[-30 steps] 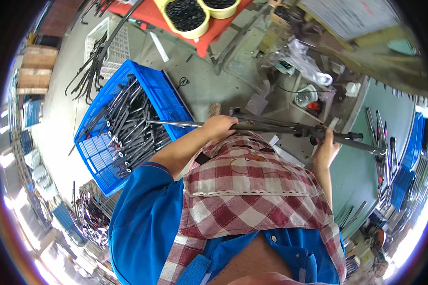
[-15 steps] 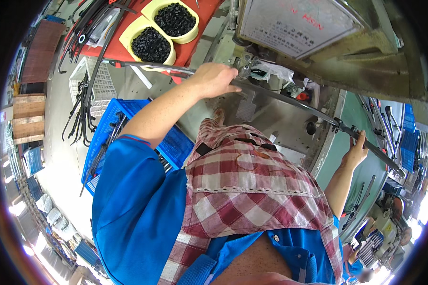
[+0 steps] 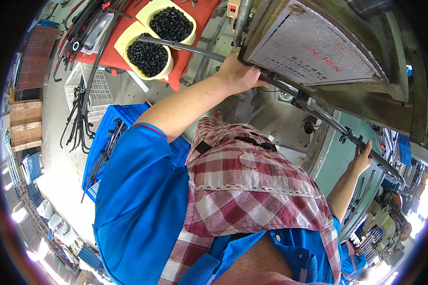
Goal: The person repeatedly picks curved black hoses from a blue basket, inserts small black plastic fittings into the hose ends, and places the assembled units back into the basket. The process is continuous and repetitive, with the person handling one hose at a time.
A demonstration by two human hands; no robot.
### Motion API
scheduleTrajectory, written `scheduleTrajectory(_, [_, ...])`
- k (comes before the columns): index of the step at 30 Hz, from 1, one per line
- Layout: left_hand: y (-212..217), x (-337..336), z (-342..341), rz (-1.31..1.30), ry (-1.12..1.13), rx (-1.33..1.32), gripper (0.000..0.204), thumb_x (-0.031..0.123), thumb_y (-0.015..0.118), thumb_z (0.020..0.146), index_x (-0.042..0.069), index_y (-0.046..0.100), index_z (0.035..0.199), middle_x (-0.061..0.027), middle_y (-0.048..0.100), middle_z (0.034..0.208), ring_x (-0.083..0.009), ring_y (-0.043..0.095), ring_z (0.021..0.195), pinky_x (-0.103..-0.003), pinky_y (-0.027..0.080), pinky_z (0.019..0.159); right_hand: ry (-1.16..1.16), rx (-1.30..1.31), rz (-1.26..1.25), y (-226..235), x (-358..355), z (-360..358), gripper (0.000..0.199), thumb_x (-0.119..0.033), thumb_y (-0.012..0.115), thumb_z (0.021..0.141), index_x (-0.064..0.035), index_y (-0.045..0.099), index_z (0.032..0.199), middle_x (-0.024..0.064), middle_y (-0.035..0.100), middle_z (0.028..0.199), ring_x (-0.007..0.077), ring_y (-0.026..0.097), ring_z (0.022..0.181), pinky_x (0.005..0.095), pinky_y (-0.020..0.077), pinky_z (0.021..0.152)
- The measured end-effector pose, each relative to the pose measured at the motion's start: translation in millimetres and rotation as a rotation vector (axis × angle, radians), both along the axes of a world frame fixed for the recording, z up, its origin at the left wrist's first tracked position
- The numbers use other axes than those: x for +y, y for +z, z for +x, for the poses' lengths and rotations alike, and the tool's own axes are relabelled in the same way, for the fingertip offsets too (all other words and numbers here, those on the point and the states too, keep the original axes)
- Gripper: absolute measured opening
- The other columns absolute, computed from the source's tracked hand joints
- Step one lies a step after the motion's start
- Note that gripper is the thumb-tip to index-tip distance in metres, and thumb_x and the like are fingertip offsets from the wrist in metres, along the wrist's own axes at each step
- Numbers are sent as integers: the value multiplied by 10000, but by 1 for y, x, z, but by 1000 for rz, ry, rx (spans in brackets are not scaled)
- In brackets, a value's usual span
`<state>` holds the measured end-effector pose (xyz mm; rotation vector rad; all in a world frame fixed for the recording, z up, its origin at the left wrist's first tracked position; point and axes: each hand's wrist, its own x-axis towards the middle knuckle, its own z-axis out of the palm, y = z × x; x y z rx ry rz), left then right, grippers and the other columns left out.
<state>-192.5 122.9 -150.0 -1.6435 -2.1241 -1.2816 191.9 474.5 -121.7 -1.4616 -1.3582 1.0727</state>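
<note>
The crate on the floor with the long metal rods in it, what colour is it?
The crate is bright blue; the head view shows it best.

1. The red surface point(image 3: 110, 56) carries two yellow bowls point(image 3: 128, 39) filled with small black parts.
2. The grey floor point(image 3: 62, 156) carries a blue crate point(image 3: 100, 142) and a white basket point(image 3: 96, 90).

Grey rectangular nameplate point(image 3: 314, 50) on machine.
</note>
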Motion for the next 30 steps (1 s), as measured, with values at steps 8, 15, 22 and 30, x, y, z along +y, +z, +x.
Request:
scheduleTrajectory(8, [-22,-15,7,-313,117,181,528,548,673,843,43,672,996,-110,688,886,-257,692,905,-402,553,757,44,-107,-14,-21,14,-6,504,-379,787,850,31,638,1102,93,678,1043,179,670,959,330,571,848])
scheduleTrajectory(15, [-38,-26,12,-482,101,161,637,644,645,819,19,692,937,-159,669,940,-322,663,950,-422,537,828,82,-230,-181,-92,41,3,513,-514,825,759,-60,663,934,4,605,777,88,516,617,244,416,551])
scheduleTrajectory(22, [8,-97,-67,-634,66,-59,474,301,707,860,10,601,1219,-239,567,1241,-393,574,1151,-472,488,975,52,-105,-359,-103,27,4,678,-610,795,734,-75,631,1117,27,647,961,164,611,808,298,477,719])
scheduleTrajectory(30, [-88,-171,-254,-1178,687,-298,491,19,605,834,4,583,1324,-299,360,1494,-501,525,1254,-471,488,1019,41,173,-400,-114,42,13,540,-465,730,873,-81,591,1227,59,637,1105,255,597,917,401,497,807])
